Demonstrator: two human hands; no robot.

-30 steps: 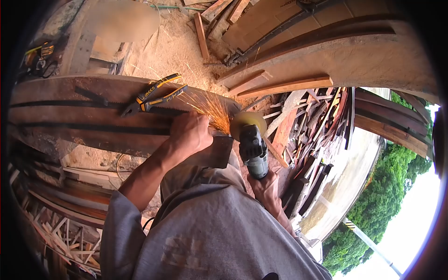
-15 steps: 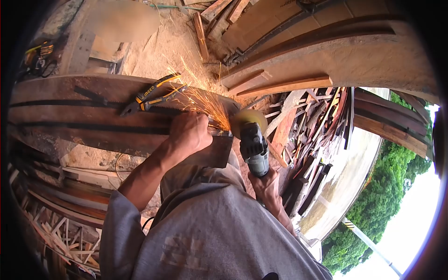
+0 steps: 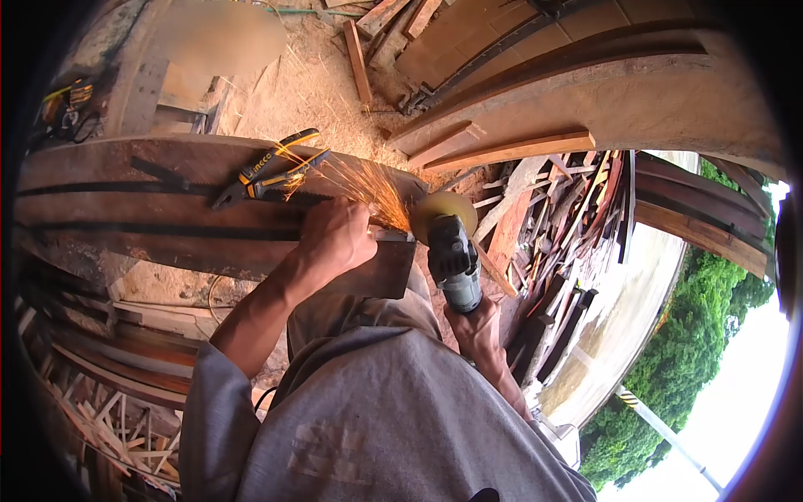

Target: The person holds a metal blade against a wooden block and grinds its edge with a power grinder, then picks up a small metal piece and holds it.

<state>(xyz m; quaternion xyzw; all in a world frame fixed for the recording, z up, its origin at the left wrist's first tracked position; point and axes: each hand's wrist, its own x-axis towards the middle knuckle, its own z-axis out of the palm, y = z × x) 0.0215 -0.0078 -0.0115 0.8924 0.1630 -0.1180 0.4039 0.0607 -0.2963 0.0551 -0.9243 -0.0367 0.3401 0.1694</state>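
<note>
My right hand [image 3: 477, 329] is wrapped round the body of an angle grinder [image 3: 454, 266]. Its yellowish disc [image 3: 445, 216] is blurred by spinning and meets the work at the right end of a dark wooden beam [image 3: 372, 276]. Orange sparks [image 3: 376, 194] fan out up and left from there. Closed in a fist, my left hand [image 3: 337, 241] presses down on the beam just left of the disc, over a thin dark metal strip [image 3: 276, 199] lying along it; the fingertips are hidden. Black-and-yellow pliers [image 3: 266, 170] lie on the beam beyond this hand.
Right of the grinder is a heap of thin wood offcuts [image 3: 577, 209]. Long boards [image 3: 544, 79] stand at the upper right, with a loose wooden piece [image 3: 514, 152] against them. More planks [image 3: 134, 351] are stacked at lower left. Sawdust [image 3: 305, 92] covers the ground.
Both hands and the grinder hold nearly the same place, with the whole scene shifted slightly in view. The spark spray has changed shape and reaches across the pliers' handles.
</note>
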